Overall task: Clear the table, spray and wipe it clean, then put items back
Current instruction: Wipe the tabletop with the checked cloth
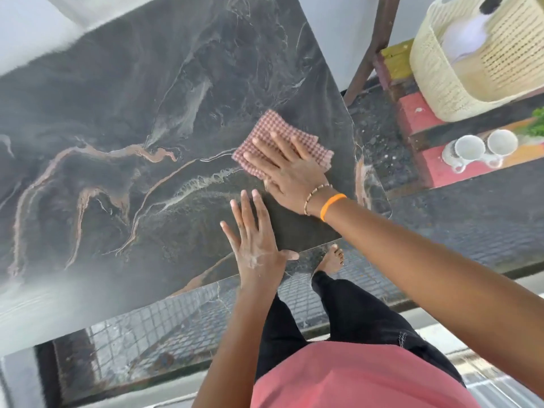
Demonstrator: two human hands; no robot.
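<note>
A dark marble-patterned table fills the left and middle of the head view. Near its right edge lies a folded red-and-white checked cloth. My right hand presses flat on the cloth with fingers spread. My left hand rests flat and open on the tabletop near the front edge, below the right hand, holding nothing. White foam or residue shows on the back of my left hand.
To the right stands a stepped shelf with a cream woven basket, two white cups and some greenery. A dark post rises beside the table. My legs and bare foot stand on tiled floor below.
</note>
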